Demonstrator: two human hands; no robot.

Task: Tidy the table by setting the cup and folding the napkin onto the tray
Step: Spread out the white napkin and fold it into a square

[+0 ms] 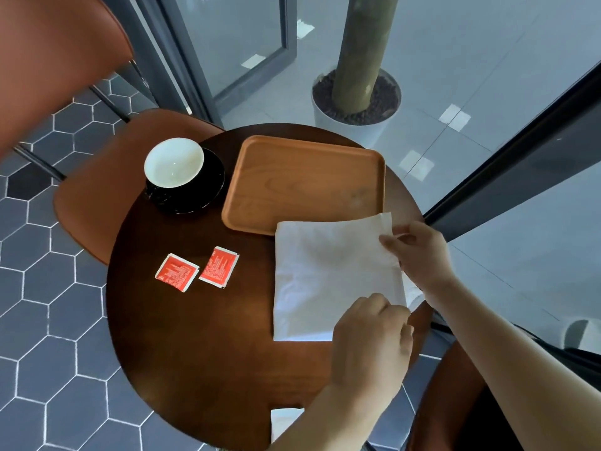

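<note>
A white napkin (328, 275) lies flat on the round dark wooden table (201, 336), its far edge over the near right corner of the wooden tray (305, 183). My right hand (419, 252) pinches the napkin's right edge. Closer to me, my left hand (370, 343) pinches its near right corner. The tray holds nothing else. A black cup with a white inside (174, 166) stands on a black saucer (208, 193) at the table's far left, beside the tray.
Two red sachets (201, 268) lie on the table left of the napkin. Brown chairs (107, 177) stand to the far left and near right. A potted tree trunk (357, 92) and glass walls are beyond the table.
</note>
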